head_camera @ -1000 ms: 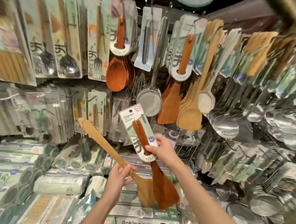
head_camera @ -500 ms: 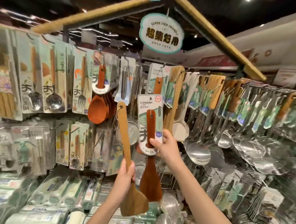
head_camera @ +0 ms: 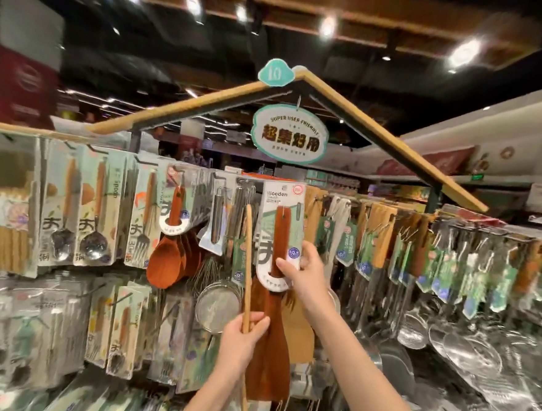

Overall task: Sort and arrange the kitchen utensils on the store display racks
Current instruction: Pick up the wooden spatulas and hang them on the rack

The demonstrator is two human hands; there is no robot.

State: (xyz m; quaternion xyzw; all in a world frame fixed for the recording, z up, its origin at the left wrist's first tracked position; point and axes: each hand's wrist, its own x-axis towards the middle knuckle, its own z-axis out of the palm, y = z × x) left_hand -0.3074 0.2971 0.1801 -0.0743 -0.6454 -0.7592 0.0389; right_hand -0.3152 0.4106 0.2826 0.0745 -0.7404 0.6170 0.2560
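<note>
My right hand (head_camera: 306,275) pinches the white label card of a dark brown wooden spatula (head_camera: 272,350), held upright against the top rail of the rack (head_camera: 344,199). The card's top sits level with the hooks. My left hand (head_camera: 242,338) grips the thin handle of a light wooden spatula (head_camera: 248,261), seen edge-on and standing vertical just left of the dark one. Its blade end runs down behind my left forearm.
Dark wooden spoons (head_camera: 166,262) and a mesh strainer (head_camera: 219,304) hang left of my hands. Light wooden spatulas (head_camera: 378,238) and steel ladles (head_camera: 415,327) hang to the right. Carded spoons and forks (head_camera: 95,218) fill the left rack. A sign (head_camera: 289,136) hangs overhead.
Both hands rose toward the top hooks. The dark spatula's card moved up to rail height. The light spatula swung from slanted to vertical, turning edge-on. My view tilted upward.
</note>
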